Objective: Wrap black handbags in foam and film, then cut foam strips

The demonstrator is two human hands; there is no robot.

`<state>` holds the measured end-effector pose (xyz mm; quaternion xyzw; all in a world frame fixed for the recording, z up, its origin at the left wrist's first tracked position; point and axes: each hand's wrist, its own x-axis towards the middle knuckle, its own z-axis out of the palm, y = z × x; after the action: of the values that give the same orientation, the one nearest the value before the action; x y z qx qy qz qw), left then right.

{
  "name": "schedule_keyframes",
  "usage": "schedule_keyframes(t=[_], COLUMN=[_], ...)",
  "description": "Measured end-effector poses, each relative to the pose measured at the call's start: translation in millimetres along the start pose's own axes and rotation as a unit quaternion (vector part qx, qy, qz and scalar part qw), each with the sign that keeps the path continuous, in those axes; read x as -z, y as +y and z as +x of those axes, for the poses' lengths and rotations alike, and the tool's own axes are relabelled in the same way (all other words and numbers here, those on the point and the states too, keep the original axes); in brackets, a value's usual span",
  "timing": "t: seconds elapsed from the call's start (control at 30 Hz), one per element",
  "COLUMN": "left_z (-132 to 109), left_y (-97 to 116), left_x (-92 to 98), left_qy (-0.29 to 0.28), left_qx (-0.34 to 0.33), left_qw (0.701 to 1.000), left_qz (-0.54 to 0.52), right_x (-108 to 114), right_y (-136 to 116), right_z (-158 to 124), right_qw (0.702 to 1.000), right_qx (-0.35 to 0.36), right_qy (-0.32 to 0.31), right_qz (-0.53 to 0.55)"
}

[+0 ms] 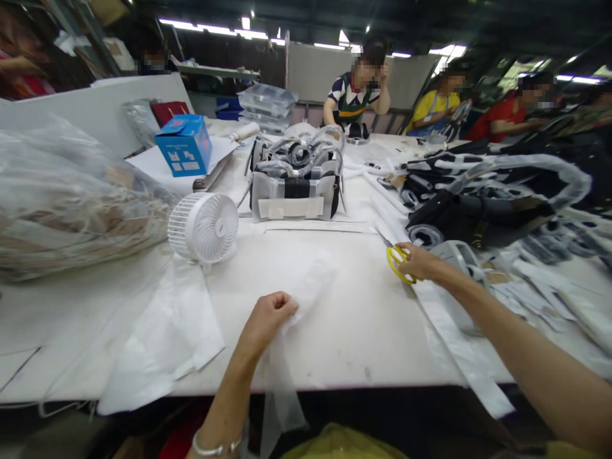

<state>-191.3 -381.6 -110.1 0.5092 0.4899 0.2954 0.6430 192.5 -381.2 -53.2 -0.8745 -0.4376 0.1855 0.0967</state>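
Left hand (268,319) is pinched closed on a crinkly translucent plastic strip (313,280) trailing over the white tabletop's (363,338) near edge, right hand (423,261) wrapped round yellow-handled scissors (391,255), so I'd pull it smooth.

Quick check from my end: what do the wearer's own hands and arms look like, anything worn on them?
The left hand and right hand are both ungloved, with slim fingers. Neither forearm shows a sleeve along its visible length. A thin, pale, silvery bangle circles the left wrist; I see none on the right.
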Motion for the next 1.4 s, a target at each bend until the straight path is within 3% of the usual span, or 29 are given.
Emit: schedule_keyframes(t=[0.07,0.17,0.23,0.37,0.47,0.63,0.8,1.0,1.17,1.4], left_z=[-11,-23,-29,-40,-48,-61,-71,-76,-75,-70], left_y=[1,1,-1,-6,-8,-14,-20,-26,-33,-23], left_x=[-1.5,-5.9,-9.3,-15.3,-20.6,-39.1,-69.0,-93.7,-106.4,-119.8], left_qy=[-0.005,-0.011,-0.012,-0.021,-0.030,-0.049,-0.078,-0.104,-0.120,-0.163], left_qx=[-0.022,-0.020,-0.010,0.014,0.029,0.076,0.134,0.146,0.162,0.150], left_qw=[0.992,0.980,0.976,0.976,0.979,0.990,0.987,0.983,0.979,0.975], left_qz=[0.124,0.199,0.215,0.217,0.200,0.111,0.053,0.039,0.013,0.022], right_x=[9,6,-10,-55,-75,-79,-81,-78,-86,-99], right_y=[10,28,38,45,43,49,55,56,72,98], right_z=[-22,-75,-120,-198,-228,-242,-242,-240,-241,-242], right_qw=[0.995,0.963,0.936,0.847,0.816,0.809,0.806,0.791,0.818,0.810], right_qx=[0.030,0.089,0.079,0.057,0.073,0.107,0.091,0.057,-0.006,-0.016], right_qy=[-0.026,-0.106,-0.200,-0.394,-0.436,-0.450,-0.451,-0.440,-0.421,-0.413], right_qz=[0.089,0.231,0.277,0.352,0.372,0.364,0.372,0.422,0.392,0.415])
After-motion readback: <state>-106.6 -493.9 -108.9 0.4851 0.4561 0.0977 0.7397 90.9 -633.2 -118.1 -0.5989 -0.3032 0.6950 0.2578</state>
